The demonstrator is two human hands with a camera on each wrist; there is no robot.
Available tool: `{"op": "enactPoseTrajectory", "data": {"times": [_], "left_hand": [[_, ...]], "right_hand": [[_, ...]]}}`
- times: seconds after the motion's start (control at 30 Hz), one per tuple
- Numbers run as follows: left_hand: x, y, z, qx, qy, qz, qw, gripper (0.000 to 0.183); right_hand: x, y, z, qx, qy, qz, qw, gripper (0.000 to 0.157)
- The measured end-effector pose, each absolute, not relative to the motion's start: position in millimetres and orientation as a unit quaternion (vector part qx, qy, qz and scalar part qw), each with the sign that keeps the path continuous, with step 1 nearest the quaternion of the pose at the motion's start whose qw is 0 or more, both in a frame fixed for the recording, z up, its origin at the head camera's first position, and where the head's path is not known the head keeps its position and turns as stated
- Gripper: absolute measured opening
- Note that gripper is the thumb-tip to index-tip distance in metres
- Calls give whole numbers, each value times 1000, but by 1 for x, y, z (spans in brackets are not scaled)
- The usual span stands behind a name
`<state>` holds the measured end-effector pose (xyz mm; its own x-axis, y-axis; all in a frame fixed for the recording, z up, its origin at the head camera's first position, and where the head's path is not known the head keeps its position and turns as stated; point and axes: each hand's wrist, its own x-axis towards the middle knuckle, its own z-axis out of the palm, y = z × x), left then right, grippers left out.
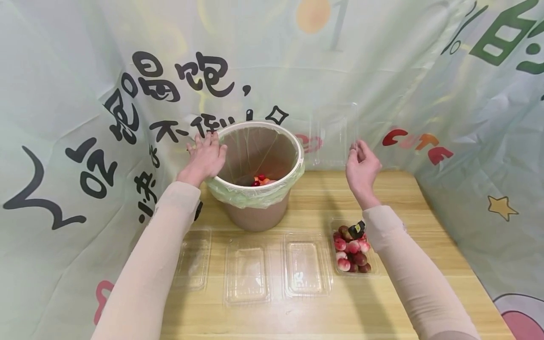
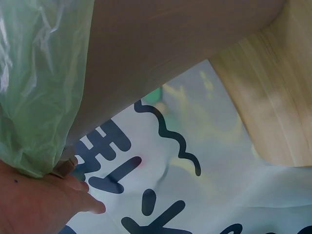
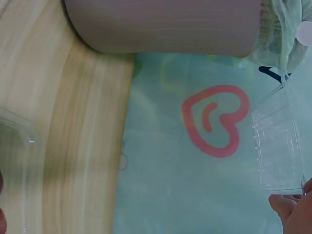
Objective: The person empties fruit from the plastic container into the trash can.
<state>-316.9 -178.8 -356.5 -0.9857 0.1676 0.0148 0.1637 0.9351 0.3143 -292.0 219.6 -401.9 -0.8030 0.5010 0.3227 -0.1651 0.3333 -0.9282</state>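
Observation:
My left hand (image 1: 204, 158) rests on the left rim of a taupe bin (image 1: 257, 212), its fingers spread and fairly straight. A pale green bag (image 1: 255, 196) lines the bin and folds over the rim; the left wrist view shows the hand against this bag (image 2: 44, 87). Several red and orange fruits (image 1: 262, 179) lie deep in the bin. To the right of it, my right hand (image 1: 363, 170) pinches the edge of a clear plastic container (image 1: 333, 137), held up off the table. In the right wrist view the container (image 3: 278, 141) has nothing visible inside.
Three clear plastic containers (image 1: 247, 274) lie in a row on the wooden table (image 1: 314, 316). Right of them, another clear container holds round red and pale fruits (image 1: 352, 250), below my right forearm. A printed cloth (image 1: 263, 85) hangs behind the table and along both sides.

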Motion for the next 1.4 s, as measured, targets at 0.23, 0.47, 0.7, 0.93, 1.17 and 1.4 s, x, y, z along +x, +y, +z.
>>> {"op": "enactPoseTrajectory", "data": {"times": [0.23, 0.47, 0.7, 0.93, 1.17, 1.4], "left_hand": [[-317, -179, -356, 84, 984, 159, 6, 72], [-318, -179, -358, 85, 984, 158, 5, 72], [-317, -180, -358, 83, 983, 164, 6, 72], [-317, -180, -358, 84, 983, 163, 5, 72], [-318, -179, -358, 84, 984, 159, 6, 71], [-318, -179, -358, 83, 984, 160, 5, 71]], "right_hand": [[-290, 221, -417, -98, -781, 546, 288, 26], [-289, 220, -428, -99, -775, 554, 286, 28], [-284, 225, -443, -114, -771, 574, 250, 34], [-279, 228, -461, -124, -786, 562, 226, 41], [-279, 230, -473, -130, -802, 537, 229, 41], [-279, 231, -481, -138, -810, 528, 214, 40]]}}
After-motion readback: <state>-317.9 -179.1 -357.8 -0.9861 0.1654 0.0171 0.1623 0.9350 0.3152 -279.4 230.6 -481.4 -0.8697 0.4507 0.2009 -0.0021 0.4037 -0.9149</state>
